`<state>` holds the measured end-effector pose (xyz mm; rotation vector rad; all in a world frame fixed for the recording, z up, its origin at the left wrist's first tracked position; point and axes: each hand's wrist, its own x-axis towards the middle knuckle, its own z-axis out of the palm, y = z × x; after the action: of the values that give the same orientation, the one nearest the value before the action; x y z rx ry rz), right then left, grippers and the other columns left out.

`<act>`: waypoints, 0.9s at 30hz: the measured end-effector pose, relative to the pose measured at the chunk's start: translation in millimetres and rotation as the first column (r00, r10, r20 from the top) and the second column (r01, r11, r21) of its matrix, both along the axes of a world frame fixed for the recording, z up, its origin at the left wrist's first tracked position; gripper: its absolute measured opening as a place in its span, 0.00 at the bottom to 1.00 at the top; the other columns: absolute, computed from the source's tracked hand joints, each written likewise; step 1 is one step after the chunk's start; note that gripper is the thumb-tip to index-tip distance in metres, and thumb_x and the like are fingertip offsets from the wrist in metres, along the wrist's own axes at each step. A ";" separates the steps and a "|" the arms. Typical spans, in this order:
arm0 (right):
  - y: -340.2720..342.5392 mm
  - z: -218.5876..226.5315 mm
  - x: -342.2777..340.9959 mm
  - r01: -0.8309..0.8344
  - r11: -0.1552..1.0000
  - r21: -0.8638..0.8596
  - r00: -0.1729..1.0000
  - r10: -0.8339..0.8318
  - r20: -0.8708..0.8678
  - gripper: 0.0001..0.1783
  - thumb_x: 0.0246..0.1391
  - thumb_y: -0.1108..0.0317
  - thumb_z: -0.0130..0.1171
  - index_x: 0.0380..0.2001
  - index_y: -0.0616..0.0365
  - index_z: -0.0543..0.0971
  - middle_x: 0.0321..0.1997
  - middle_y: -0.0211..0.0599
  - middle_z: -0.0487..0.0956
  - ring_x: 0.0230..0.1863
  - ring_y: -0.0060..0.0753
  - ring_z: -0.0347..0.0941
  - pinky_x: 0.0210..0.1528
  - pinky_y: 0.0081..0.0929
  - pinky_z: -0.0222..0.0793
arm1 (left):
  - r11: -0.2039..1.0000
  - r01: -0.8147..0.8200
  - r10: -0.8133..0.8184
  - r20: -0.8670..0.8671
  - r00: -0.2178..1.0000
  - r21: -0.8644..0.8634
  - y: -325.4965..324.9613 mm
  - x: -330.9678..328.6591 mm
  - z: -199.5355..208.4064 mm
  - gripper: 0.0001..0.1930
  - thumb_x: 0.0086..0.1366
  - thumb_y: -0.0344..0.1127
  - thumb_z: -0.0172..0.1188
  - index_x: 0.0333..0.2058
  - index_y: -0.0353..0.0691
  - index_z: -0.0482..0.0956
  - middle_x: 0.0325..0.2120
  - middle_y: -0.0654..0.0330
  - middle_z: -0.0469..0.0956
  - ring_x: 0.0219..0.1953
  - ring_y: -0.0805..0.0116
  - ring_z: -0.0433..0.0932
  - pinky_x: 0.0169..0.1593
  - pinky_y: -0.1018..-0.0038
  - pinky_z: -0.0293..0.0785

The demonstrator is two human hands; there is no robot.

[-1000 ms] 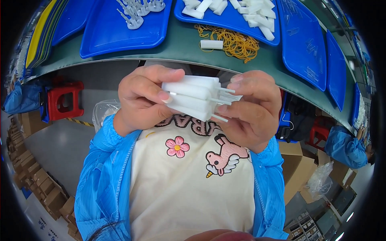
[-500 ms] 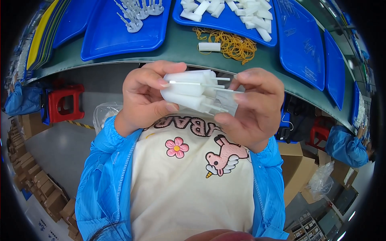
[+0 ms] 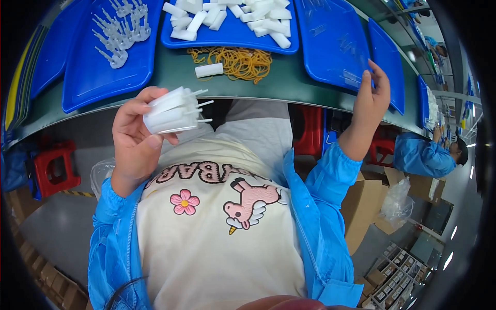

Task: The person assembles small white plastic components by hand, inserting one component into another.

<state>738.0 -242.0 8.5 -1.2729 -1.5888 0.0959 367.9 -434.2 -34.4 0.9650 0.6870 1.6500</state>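
Note:
My left hand (image 3: 133, 135) is closed around a white foam-block assembly (image 3: 170, 111), held tilted just off the table's near edge. Several thin white rods stick out of its right end. My right hand (image 3: 373, 98) is raised apart from it, fingers stretched and holding nothing I can make out. Its fingertips are over the near right side of a blue tray (image 3: 330, 59) with several clear, thin plastic pieces (image 3: 352, 77).
On the green table (image 3: 175, 82), a blue tray (image 3: 82, 88) carries white pronged parts (image 3: 119, 39). Another tray (image 3: 232, 42) holds white foam blocks (image 3: 196, 21). Yellow rubber bands (image 3: 243, 64) and a single white block (image 3: 209, 70) lie before it. A co-worker (image 3: 426, 154) sits at right.
My right hand has let go of the foam-block assembly and moved right to the tray of clear pieces. My left hand keeps the assembly. The view has shifted right.

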 end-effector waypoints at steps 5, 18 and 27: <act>37.5 -1.6 48.2 0.028 0.987 -0.160 0.880 0.052 0.472 0.15 0.49 0.69 0.65 0.43 0.59 0.81 0.45 0.39 0.79 0.43 0.33 0.74 0.45 0.30 0.69 | 0.994 0.081 -0.073 0.106 0.992 -0.076 3.9 -2.9 1.1 0.18 0.58 0.33 0.66 0.46 0.42 0.72 0.58 0.48 0.63 0.48 0.53 0.78 0.39 0.72 0.84; 64.8 18.3 9.7 -0.233 0.898 -0.374 0.716 0.418 0.559 0.14 0.49 0.76 0.62 0.42 0.60 0.81 0.32 0.42 0.77 0.36 0.40 0.75 0.41 0.31 0.69 | 0.984 0.105 -0.089 0.108 0.990 -0.147 17.6 14.8 5.9 0.19 0.62 0.33 0.63 0.50 0.40 0.73 0.53 0.52 0.71 0.43 0.61 0.79 0.39 0.73 0.80; 0.5 -5.3 -66.7 -0.852 0.513 0.106 0.316 0.665 -0.676 0.16 0.55 0.77 0.60 0.47 0.64 0.74 0.41 0.47 0.77 0.29 0.25 0.75 0.23 0.14 0.70 | 0.977 0.151 -0.137 0.099 0.986 -0.148 13.0 13.9 8.5 0.18 0.58 0.37 0.68 0.44 0.40 0.74 0.48 0.55 0.71 0.40 0.60 0.81 0.34 0.74 0.81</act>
<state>671.3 -241.5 3.2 -0.3974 -1.4137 1.3071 381.8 -421.2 -25.9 0.8064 0.6592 1.4802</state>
